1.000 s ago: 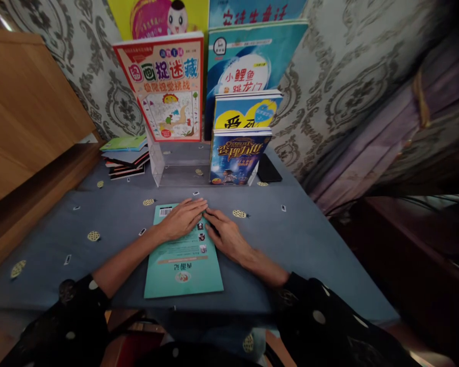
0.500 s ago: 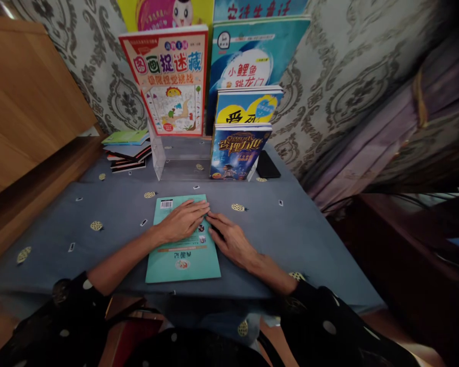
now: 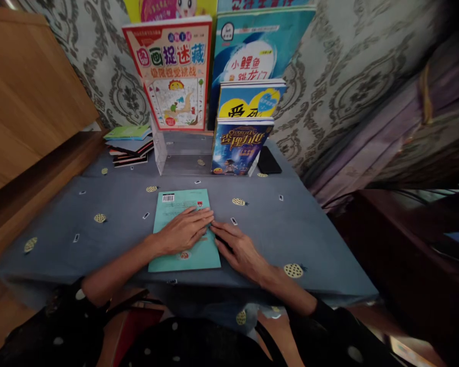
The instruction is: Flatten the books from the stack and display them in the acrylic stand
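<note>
A thin turquoise book [image 3: 168, 216] lies flat and closed near the front of the table, its barcode at the far left corner. My left hand [image 3: 185, 229] rests palm down across the middle of its cover, fingers stretched toward the right edge. At that right edge is my right hand [image 3: 239, 250], partly on the table, its fingertips touching the book's border beside the left fingertips. Neither hand grips anything; the fingers of both are extended. Part of the cover's print is hidden under the left hand.
Behind the book, a clear acrylic stand [image 3: 183, 165] holds several upright books, among them a red-bordered picture book [image 3: 178, 81] and a dark blue book [image 3: 239, 148]. A stack of books [image 3: 128, 145] lies at the back left. A black flat object [image 3: 269, 160] lies right of the stand.
Both hands have slid toward me along the book's right side, uncovering more print near its far end. The book still lies flat; the view has shifted slightly.
</note>
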### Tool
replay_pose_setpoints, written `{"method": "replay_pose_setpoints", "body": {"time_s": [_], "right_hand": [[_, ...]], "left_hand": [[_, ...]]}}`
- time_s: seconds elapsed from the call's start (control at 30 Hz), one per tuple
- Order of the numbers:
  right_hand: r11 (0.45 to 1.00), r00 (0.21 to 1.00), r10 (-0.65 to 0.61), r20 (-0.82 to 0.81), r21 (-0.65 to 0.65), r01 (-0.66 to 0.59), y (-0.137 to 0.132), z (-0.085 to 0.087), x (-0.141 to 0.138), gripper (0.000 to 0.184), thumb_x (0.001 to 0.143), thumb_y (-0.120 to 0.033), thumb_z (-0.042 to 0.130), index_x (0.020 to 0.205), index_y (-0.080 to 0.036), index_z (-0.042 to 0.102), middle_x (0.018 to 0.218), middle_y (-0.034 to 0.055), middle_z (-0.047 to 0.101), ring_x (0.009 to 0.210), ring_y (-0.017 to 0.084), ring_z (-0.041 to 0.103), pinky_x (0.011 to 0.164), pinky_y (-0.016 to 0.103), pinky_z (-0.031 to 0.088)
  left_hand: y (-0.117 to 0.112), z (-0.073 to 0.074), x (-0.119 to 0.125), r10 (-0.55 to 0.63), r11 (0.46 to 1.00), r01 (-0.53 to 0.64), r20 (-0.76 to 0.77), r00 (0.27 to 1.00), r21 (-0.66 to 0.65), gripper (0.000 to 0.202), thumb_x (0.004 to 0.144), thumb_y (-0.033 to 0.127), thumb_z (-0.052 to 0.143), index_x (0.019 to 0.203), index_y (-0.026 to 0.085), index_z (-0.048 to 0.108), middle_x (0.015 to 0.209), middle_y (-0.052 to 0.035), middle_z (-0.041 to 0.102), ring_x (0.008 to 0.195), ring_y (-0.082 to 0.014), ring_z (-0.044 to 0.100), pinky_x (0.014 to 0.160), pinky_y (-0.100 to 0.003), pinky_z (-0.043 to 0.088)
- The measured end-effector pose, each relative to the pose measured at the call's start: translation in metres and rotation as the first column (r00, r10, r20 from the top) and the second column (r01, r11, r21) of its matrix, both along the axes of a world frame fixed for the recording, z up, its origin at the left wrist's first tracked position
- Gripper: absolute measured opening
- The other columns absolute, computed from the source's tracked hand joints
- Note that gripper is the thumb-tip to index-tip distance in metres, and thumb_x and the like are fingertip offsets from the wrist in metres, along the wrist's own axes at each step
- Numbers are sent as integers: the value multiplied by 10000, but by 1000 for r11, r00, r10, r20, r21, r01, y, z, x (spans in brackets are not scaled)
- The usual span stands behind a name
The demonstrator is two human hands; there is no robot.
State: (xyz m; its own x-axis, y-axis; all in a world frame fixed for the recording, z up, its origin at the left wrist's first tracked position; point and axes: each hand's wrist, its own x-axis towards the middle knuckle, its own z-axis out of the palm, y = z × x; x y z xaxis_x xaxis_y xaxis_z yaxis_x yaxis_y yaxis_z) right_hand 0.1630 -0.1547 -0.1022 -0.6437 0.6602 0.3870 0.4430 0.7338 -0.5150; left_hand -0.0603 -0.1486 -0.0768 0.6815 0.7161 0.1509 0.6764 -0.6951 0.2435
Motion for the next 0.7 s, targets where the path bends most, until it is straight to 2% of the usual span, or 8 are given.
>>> {"method": "replay_pose_setpoints", "body": {"time_s": [0.4,0.7], "right_hand": [[998,998,52,-24,27,-51,-38,7,16,401,959,-193,458,1341,-192,579,1270,127,646,1165,241,620,991,434,552],[992,995,84,-45,96,-80,-63,3,25,501,934,-129,470,1429,-207,482,1264,125,651,1169,242,619,988,433,550]], "left_hand": [[-47,5,13,3,1000,-3,15,1000,7,428,1037,300,319,1417,151,446,1467,-83,505,1411,-177,389,1189,-416,278],[-84,6,18,9,1000,-9,-10,1000,5,545,1012,414,404,1459,104,373,1499,-110,459,1428,-211,359,1204,-419,252]]}}
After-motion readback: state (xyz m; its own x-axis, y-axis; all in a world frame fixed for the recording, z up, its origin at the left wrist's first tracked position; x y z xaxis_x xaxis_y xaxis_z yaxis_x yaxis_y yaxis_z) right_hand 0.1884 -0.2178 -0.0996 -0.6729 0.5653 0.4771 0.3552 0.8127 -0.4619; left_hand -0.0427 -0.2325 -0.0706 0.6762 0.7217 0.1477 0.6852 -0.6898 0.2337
